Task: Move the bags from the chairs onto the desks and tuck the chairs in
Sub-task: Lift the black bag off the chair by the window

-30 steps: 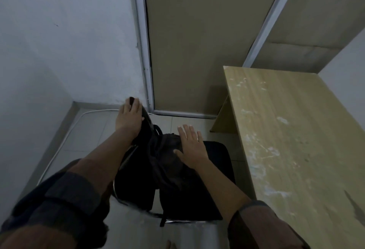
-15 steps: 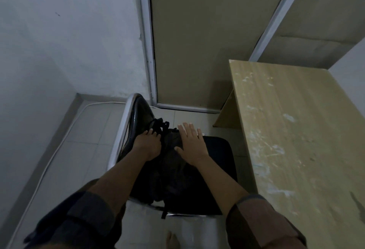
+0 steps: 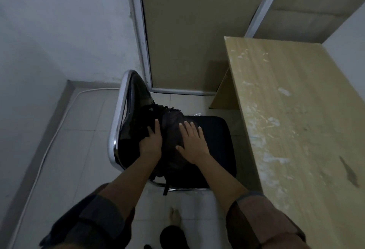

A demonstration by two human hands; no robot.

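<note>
A white cable (image 3: pixel 59 130) runs along the tiled floor (image 3: pixel 83 159) at the left of the frame, following the foot of the grey wall (image 3: pixel 49 31). A tan panel (image 3: pixel 193 31) in a pale metal frame fills the upper centre, directly behind the chair (image 3: pixel 213 146). The desk (image 3: pixel 300 120) occupies the right side of the frame, its near edge just beside the chair seat with a narrow strip of floor between them. A bare foot (image 3: pixel 174 216) shows at the bottom centre.

The chair has a curved chrome tube frame and a black padded seat with rounded corners; its glossy black backrest stands at the left of the seat. The desk top is pale wood-grain laminate, flat and rectangular, smeared with white patches and bearing one dark streak near the lower right.

The bag (image 3: pixel 171 130), of dark soft fabric, lies slumped on the chair seat against the backrest, at the centre of the frame. Its straps and outline are hard to separate from the black seat in the dim light.

The left hand (image 3: pixel 151 142) rests on the bag's left side, index finger extended; the other fingers appear to fold into the fabric, though whether they grip cannot be told. The right hand (image 3: pixel 192 144) lies flat on top of the bag, fingers straight and slightly spread. Rolled sleeves (image 3: pixel 256 219) cover both forearms at the bottom of the frame.
</note>
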